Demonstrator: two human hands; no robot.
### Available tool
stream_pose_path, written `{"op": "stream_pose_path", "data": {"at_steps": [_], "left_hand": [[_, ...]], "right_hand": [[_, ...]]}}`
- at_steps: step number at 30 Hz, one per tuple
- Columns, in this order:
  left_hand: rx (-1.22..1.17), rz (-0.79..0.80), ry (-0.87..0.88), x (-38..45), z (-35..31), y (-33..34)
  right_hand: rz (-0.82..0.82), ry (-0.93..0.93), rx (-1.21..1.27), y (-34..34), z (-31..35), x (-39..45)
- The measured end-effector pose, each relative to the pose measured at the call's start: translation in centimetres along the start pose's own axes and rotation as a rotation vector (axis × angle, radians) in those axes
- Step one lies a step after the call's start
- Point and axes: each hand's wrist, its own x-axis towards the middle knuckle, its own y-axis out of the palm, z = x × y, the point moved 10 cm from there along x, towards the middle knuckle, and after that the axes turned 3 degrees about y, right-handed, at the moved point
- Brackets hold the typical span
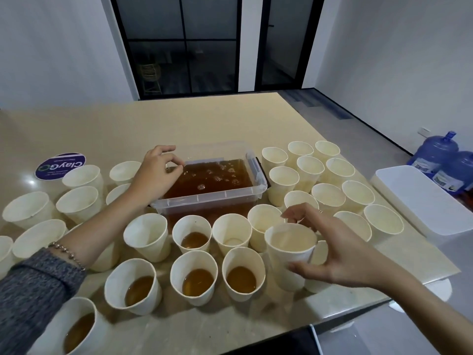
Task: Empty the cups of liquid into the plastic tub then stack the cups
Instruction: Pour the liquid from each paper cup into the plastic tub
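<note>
1. Landmark: the clear plastic tub (258, 187) stands at mid-table and holds brown liquid with bubbles on its surface.
2. Left hand (156, 172): positioned over the tub's left rim. Fingers loosely curled, thumb and fingertips close together; whether they touch the rim cannot be told. No object is visible in them.
3. Right hand (330, 254): positioned in front of and to the right of the tub. Fingers and thumb wrap an empty paper cup (290, 252), which is upright and raised above neighbouring cups.
4. Filled cups (192, 276): several cups in front of the tub contain brown liquid.
5. Empty cups (308, 169): grouped right of the tub; more stand to its left.
6. White lid (419, 198): lies far right of the tub.
</note>
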Motion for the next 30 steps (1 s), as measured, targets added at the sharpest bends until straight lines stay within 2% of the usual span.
{"op": "stream_pose_path", "data": {"at_steps": [7,12,14,20,26,30], "left_hand": [[-0.002,0.0,-0.006,-0.1,-0.2,0.0],[-0.009,0.001,-0.009,-0.1,-0.1,0.0],[-0.02,0.003,-0.003,-0.1,-0.1,0.0],[-0.02,0.0,-0.007,-0.1,-0.1,0.0],[-0.023,0.0,-0.004,-0.2,-0.3,0.0],[-0.015,0.003,-0.009,-0.1,-0.1,0.0]], "right_hand": [[0.108,0.014,-0.399,3.4,-1.8,-0.9],[0.119,0.032,-0.32,3.8,-2.1,-1.2],[0.103,0.032,-0.358,3.4,-1.9,-1.2],[-0.07,-0.056,-0.529,2.0,1.6,-0.7],[0.034,-0.084,-0.559,6.6,3.2,0.3],[0.014,-0.059,-0.567,6.5,2.7,0.9]]}}
